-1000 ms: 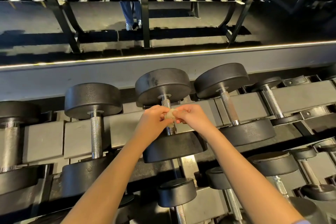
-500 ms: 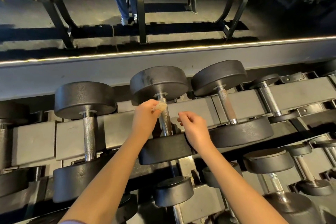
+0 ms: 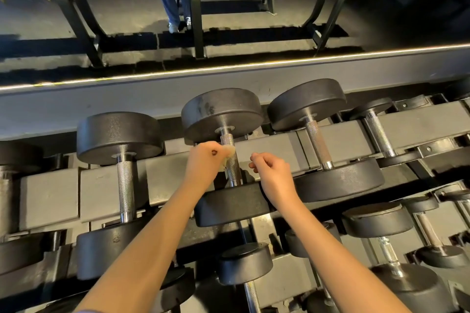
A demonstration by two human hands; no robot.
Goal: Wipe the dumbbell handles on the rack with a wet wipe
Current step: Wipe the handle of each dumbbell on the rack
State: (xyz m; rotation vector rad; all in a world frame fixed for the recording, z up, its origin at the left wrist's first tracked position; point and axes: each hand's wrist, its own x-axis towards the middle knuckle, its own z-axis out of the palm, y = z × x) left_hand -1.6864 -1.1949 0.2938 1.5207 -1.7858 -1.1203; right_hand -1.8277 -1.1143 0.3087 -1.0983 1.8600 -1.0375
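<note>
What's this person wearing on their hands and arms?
No gloves, rings or watch: left hand and right hand are bare, forearms too. A small dark mark sits on the left hand's back. A pale lilac sleeve edge shows bottom left.

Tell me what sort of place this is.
Most likely a gym's free-weights area: black dumbbells lie in rows on a tiered rack, and a second rack of weights shows beyond it.

Both bare forearms reached forward, converging slightly. The left hand was curled, its fingers pinching a small, crumpled, pale wet wipe. The right hand hovered near it, apart, fingers loosely curled, holding nothing.
</note>
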